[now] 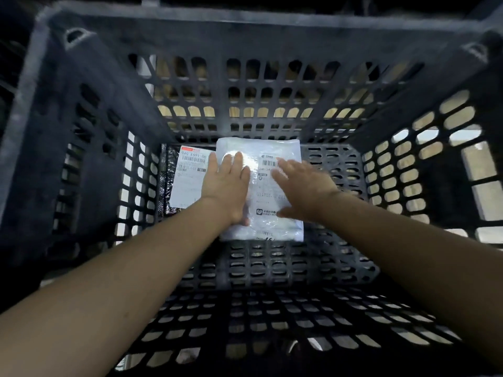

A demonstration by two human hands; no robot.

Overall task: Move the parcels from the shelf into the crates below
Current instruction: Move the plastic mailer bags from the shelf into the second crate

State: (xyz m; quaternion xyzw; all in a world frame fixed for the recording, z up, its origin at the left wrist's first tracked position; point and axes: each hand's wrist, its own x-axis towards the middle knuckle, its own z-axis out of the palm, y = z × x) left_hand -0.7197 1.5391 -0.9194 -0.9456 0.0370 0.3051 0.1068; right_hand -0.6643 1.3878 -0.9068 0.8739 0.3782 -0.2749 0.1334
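I look straight down into a deep black slotted crate (89, 148). A white plastic parcel (265, 202) with a printed label lies flat on the crate floor near the far wall. My left hand (227, 183) lies flat on its left part with straight fingers. My right hand (299, 190) is spread over its right part, slightly blurred, fingers straight. A second, dark parcel with a white shipping label (187, 178) lies beside it on the left, partly under the white one.
The crate's walls rise steeply on all sides around my forearms. Bare slotted floor (285, 265) shows in front of the parcels and to their right. Light surfaces show through the wall slots.
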